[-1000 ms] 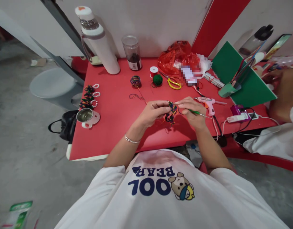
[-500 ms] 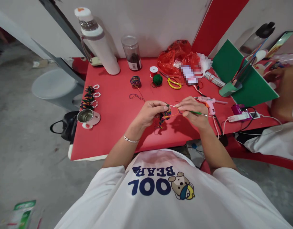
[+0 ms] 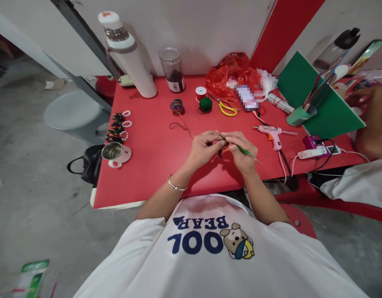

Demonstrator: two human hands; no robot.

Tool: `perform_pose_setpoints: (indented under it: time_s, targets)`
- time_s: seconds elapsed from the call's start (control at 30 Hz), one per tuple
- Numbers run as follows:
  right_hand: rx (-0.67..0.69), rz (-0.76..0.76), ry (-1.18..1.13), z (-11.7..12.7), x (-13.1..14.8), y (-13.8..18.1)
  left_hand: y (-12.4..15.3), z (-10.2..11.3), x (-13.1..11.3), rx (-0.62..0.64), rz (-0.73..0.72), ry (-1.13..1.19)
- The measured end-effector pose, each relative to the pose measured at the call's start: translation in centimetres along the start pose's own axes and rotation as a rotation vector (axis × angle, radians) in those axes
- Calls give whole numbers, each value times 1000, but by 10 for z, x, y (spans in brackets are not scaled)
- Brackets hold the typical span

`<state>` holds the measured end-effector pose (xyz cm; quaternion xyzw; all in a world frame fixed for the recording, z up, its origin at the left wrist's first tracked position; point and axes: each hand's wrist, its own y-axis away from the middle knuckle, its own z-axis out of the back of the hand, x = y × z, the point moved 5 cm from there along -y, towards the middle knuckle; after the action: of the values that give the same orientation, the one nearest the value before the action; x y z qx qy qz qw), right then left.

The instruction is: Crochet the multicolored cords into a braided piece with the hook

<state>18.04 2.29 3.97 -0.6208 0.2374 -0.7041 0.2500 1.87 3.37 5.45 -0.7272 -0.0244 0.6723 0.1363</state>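
My left hand (image 3: 204,150) and my right hand (image 3: 240,150) meet over the red table (image 3: 147,165), fingers pinched together. Between them sits a small multicoloured yarn piece (image 3: 221,150), mostly hidden by the fingers. My right hand grips a thin green-handled crochet hook (image 3: 246,152) that sticks out to the right. A dark thread (image 3: 180,124) trails across the table from a multicoloured yarn spool (image 3: 177,106) towards my hands. A bracelet is on my left wrist.
At the back stand a white flask (image 3: 129,54), a jar (image 3: 173,68), a red thread spool (image 3: 200,92), green yarn (image 3: 205,104), yellow scissors (image 3: 226,109) and a red bag (image 3: 233,76). A pink glue gun (image 3: 273,133) lies right. Finished pieces (image 3: 116,126) and a steel cup (image 3: 113,151) sit left. Another person's arm (image 3: 373,120) is at far right.
My hands have drawn together and moved slightly nearer to me. The yarn piece, which hung visibly below the fingers before, is now mostly covered. The hook has swung closer in.
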Motion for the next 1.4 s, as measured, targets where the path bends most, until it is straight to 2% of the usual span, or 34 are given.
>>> perform_pose_setpoints:
  time_s: [0.07, 0.2, 0.27, 0.43, 0.57, 0.67, 0.73, 0.83, 0.93, 1.03, 1.1, 1.23, 1.33, 1.4]
  targets:
    - [-16, 38, 15, 1, 3, -1, 2, 2, 6, -36, 64, 38]
    - [41, 29, 73, 4, 7, -8, 8, 4, 21, -103, 225, 195]
    - [60, 24, 102, 6, 12, -10, 9, 5, 22, -141, 224, 161]
    - [68, 88, 322, 3, 18, -5, 9, 6, 12, -253, 73, -38]
    - [-21, 133, 434, -6, 10, 8, 9, 0, 20, -209, 188, 173]
    - [-106, 157, 252, -10, 3, 9, 9, -1, 22, -160, 260, 320]
    - [-83, 96, 6, -11, -5, 4, 9, 2, 21, -147, 292, 352]
    - [79, -58, -319, -8, -17, -10, 10, 10, 17, -131, 328, 319]
    - [289, -126, -373, 4, -17, -25, 11, 14, 12, -64, 336, 242]
    - [467, -140, -235, 16, -8, -38, 11, 16, 11, -14, 307, 120]
    - [517, -107, -108, 21, 1, -44, 11, 18, 14, -29, 278, 27]
    - [457, 137, 163, 19, 19, -43, 7, 17, 19, -105, 239, -65]
    - [364, 324, 438, 9, 18, -23, 5, 15, 19, -216, 249, 70]
    - [265, 393, 582, 4, 13, -9, 5, 13, 19, -232, 313, 233]
